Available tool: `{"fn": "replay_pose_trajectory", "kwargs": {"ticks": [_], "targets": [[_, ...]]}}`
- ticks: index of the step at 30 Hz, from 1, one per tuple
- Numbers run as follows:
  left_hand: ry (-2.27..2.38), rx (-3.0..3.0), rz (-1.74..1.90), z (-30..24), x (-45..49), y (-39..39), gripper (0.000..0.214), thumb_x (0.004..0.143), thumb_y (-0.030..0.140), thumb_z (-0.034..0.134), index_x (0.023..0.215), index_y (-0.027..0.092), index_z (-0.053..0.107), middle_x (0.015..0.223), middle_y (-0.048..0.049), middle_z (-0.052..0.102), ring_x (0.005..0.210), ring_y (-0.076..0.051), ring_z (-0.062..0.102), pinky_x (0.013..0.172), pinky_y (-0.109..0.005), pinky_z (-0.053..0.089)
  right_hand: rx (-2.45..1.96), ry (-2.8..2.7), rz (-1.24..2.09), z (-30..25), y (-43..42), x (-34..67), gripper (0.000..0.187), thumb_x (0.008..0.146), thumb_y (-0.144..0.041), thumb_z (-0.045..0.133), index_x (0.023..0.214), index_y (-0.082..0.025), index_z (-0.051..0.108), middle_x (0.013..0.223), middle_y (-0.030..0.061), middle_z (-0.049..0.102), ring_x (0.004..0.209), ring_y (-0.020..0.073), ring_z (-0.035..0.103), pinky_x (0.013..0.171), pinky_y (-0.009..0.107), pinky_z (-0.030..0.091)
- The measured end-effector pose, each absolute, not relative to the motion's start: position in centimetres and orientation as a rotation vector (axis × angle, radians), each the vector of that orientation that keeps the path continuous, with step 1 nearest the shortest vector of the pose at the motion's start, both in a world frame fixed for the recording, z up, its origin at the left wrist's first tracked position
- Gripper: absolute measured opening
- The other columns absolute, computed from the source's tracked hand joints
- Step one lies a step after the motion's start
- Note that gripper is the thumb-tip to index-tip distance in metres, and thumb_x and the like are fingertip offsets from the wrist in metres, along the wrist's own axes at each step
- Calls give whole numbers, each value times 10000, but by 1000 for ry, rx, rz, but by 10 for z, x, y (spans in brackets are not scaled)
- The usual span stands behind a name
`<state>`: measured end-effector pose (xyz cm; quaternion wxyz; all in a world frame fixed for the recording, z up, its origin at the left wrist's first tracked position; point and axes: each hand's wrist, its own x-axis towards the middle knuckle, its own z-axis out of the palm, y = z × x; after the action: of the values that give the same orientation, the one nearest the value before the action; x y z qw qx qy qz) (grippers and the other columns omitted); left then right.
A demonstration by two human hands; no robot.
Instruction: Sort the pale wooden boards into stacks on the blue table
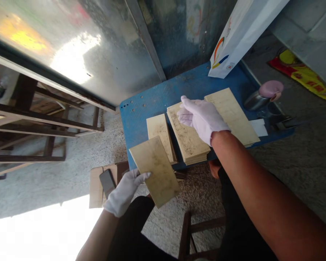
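In a white glove, the person's left hand (125,192) is gripping a pale panel (154,170) by its edge, the thumb lying over the smudged face, and is holding it to the near left of the middle stack (188,141). The right hand (202,117), also gloved, is reaching over the middle stack with its fingers loosely open; whether it is touching the speckled top, one cannot tell. The blue counter (137,108) is carrying the middle stack, with a narrower stack (157,127) lying just left of it and another stack (230,108) lying to its right. A white bag (229,47) is standing beyond the middle stack, to the far right, and a phone (107,183) is lying on brown cardboard (95,185), well to its near left
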<state>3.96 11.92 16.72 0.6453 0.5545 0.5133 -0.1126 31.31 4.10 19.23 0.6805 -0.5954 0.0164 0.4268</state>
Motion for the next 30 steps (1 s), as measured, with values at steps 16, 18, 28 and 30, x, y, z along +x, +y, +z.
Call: {"fn": "replay_pose_trajectory", "kwargs": {"ticks": [16, 18, 28, 30], "targets": [[1013, 1169, -257, 88, 113, 242, 248, 864, 178, 587, 1073, 79, 676, 932, -141, 723, 705, -193, 681, 639, -294, 566, -1379, -18, 965, 185, 43, 314, 339, 785, -477, 723, 721, -186, 560, 620, 11, 595, 622, 119, 615, 619, 235, 539], [1016, 1144, -256, 82, 118, 242, 255, 867, 176, 590, 1088, 76, 670, 933, -139, 725, 698, -187, 680, 641, -290, 573, -1381, -16, 970, 185, 44, 313, 335, 793, -470, 717, 718, -185, 557, 621, 11, 592, 621, 118, 612, 623, 238, 537], [1096, 1141, -379, 71, 128, 255, 245, 876, 147, 573, 1100, 80, 646, 939, -142, 726, 706, -198, 695, 658, -319, 585, -1446, -15, 990, 187, 47, 310, 368, 821, -503, 674, 718, -170, 558, 635, 15, 592, 633, 109, 609, 646, 232, 525], [1189, 1179, -424, 73, 133, 254, 225, 875, 166, 588, 1083, 104, 649, 910, -119, 731, 723, -209, 699, 678, -339, 585, -1463, -21, 999, 186, 47, 310, 379, 815, -519, 674, 731, -167, 563, 651, 22, 602, 643, 111, 612, 653, 233, 526]]}}
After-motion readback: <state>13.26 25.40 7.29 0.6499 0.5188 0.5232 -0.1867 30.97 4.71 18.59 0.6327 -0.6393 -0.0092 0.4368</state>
